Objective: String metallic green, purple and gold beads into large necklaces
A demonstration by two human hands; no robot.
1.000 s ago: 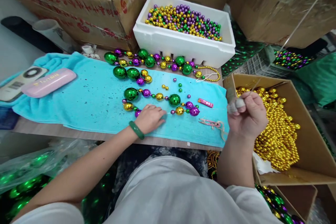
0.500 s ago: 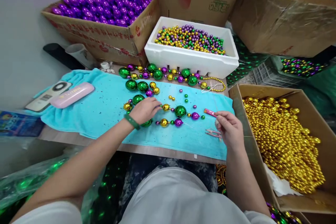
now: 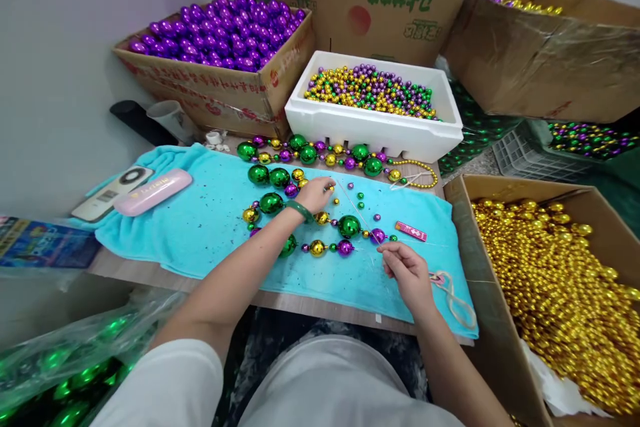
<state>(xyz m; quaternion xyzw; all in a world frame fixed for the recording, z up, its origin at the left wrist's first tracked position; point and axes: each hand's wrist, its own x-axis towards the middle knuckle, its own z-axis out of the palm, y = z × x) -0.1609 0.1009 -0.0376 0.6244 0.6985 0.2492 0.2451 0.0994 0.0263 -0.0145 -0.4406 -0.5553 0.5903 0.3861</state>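
Above the turquoise towel (image 3: 213, 195), your right hand (image 3: 407, 272) pinches a thin strand (image 3: 359, 213), your left hand (image 3: 315, 196) at a gold bead (image 3: 331, 188), its grip unclear.

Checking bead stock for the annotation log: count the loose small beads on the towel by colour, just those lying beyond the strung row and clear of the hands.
Purple beads: 2
Green beads: 2
Gold bead: 1
Total: 5
Whatever sits at the left hand's fingertips is too small to tell, so left out.
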